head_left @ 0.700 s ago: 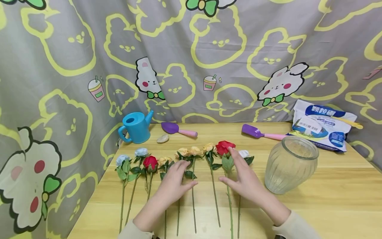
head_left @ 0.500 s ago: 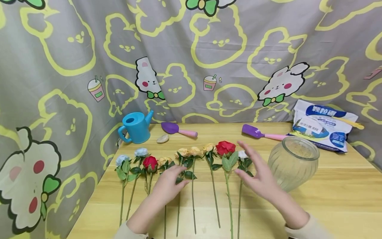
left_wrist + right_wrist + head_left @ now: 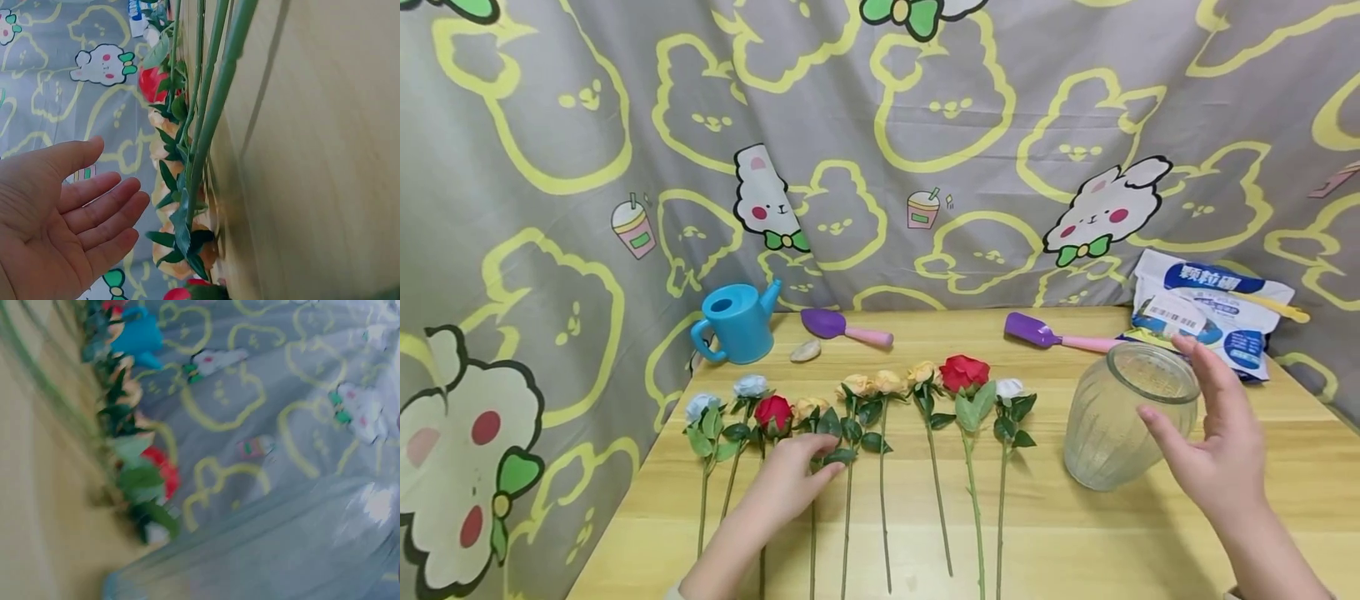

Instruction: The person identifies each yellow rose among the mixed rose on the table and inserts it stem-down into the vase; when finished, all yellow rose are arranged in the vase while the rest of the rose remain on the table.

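My right hand [image 3: 1221, 442] is at the right side of a clear ribbed glass vase [image 3: 1101, 442], fingers spread and thumb in front of it. I cannot tell whether it touches the glass. The vase [image 3: 281, 556] looms close and blurred in the right wrist view. My left hand [image 3: 786, 483] hovers over the stems of a row of artificial roses, near a yellow rose [image 3: 811, 408]. In the left wrist view that hand [image 3: 69, 231] shows its palm, holding nothing. The row includes a blue rose [image 3: 702, 408], a red rose [image 3: 965, 372] and a white rose [image 3: 1009, 388].
Along the back of the wooden table [image 3: 1075, 550] stand a blue watering can [image 3: 741, 329], a stone [image 3: 806, 351], a purple trowel [image 3: 824, 323], a purple scoop [image 3: 1032, 329] and a printed bag [image 3: 1210, 308]. A patterned curtain [image 3: 850, 100] hangs behind.
My right hand has moved right, from over the red and white roses to the vase's right side. My left hand has drawn back left and slightly toward me.
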Available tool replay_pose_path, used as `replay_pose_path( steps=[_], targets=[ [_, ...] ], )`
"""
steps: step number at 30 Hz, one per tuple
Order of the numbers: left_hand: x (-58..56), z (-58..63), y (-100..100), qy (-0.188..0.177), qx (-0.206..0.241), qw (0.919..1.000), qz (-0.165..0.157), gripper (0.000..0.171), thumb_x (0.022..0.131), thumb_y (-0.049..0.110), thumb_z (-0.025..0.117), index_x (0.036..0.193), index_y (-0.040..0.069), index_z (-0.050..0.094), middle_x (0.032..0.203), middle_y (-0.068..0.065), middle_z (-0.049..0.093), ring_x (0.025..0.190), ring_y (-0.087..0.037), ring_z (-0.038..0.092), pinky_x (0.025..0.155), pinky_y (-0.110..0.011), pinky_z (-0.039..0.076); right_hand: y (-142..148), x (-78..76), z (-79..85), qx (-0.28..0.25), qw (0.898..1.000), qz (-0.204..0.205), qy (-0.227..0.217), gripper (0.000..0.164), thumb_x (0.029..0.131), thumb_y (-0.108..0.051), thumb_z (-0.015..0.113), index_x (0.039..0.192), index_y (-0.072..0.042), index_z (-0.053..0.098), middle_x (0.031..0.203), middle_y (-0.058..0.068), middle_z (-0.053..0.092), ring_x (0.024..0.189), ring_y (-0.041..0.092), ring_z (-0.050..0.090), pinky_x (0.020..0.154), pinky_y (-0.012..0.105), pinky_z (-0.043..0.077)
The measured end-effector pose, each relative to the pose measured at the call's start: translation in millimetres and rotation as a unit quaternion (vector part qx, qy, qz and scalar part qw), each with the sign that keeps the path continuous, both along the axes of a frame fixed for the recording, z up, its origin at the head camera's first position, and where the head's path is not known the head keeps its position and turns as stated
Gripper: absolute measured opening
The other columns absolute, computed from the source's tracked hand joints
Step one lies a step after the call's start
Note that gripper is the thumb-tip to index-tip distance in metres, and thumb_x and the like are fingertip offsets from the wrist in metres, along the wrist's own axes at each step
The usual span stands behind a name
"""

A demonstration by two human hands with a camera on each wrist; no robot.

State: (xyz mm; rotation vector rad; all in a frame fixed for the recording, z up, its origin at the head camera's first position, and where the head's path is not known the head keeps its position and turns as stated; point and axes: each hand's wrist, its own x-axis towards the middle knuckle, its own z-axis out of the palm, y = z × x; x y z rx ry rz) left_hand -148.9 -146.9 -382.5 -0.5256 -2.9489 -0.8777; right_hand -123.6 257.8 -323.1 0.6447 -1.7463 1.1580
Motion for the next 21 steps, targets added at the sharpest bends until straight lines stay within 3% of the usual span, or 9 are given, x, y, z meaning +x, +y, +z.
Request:
replay_pose_path(
  steps=[3, 7, 10, 14, 21],
  targets=[
    [1.5, 0.4, -3, -0.002, 0.001, 0.9999, 0.010, 0.033, 0.082, 0.022, 0.067, 0.108, 0.003, 0.062, 0.100, -0.006, 0.064, 0.090, -0.020, 0.059, 0.076, -0.037, 0.049, 12, -2.7, -18.1, -0.035, 0.997, -0.024, -0.068, 0.069, 0.077, -0.012, 0.071, 0.130, 0.012, 0.033, 0.133, 0.014, 0.040, 0.126, 0.024, 0.032, 0.106, 0.029, 0.021],
    [2.7, -0.1, -5, 0.005, -0.001, 0.9999, 0.012, 0.031, 0.082, 0.022, 0.067, 0.106, 0.004, 0.063, 0.097, -0.005, 0.065, 0.085, -0.018, 0.059, 0.074, -0.035, 0.049, 20, -3.4, -36.8, -0.086, 0.982, -0.032, -0.164, 0.072, 0.075, 0.012, 0.064, 0.136, 0.001, 0.028, 0.135, 0.009, 0.036, 0.129, 0.018, 0.027, 0.105, 0.022, 0.018],
    [3.4, 0.0, -6, 0.005, -0.002, 0.9999, 0.012, 0.030, 0.082, 0.023, 0.066, 0.105, 0.004, 0.064, 0.096, -0.005, 0.065, 0.085, -0.017, 0.059, 0.073, -0.035, 0.049, 25, -3.5, -46.6, -0.134, 0.968, 0.011, -0.214, 0.071, 0.075, 0.019, 0.058, 0.137, -0.001, 0.028, 0.133, 0.008, 0.038, 0.127, 0.016, 0.030, 0.103, 0.018, 0.021],
    [2.6, 0.1, -9, 0.000, 0.002, 0.9998, 0.021, 0.027, 0.082, 0.022, 0.066, 0.102, 0.004, 0.065, 0.094, -0.004, 0.065, 0.086, -0.018, 0.060, 0.075, -0.036, 0.049, 32, -1.5, -59.1, -0.154, 0.958, 0.077, -0.230, 0.067, 0.076, 0.021, 0.056, 0.135, 0.001, 0.031, 0.129, 0.008, 0.040, 0.121, 0.016, 0.035, 0.097, 0.014, 0.028],
    [2.1, -3.2, -20, -0.047, -0.002, 0.9972, 0.057, 0.017, 0.082, 0.015, 0.066, 0.094, 0.004, 0.066, 0.083, 0.000, 0.064, 0.076, -0.014, 0.059, 0.069, -0.033, 0.050, 38, 0.5, -67.7, -0.117, 0.960, 0.105, -0.234, 0.075, 0.071, 0.028, 0.054, 0.136, 0.000, 0.029, 0.131, 0.005, 0.039, 0.119, 0.010, 0.038, 0.097, 0.012, 0.027]
  ],
)
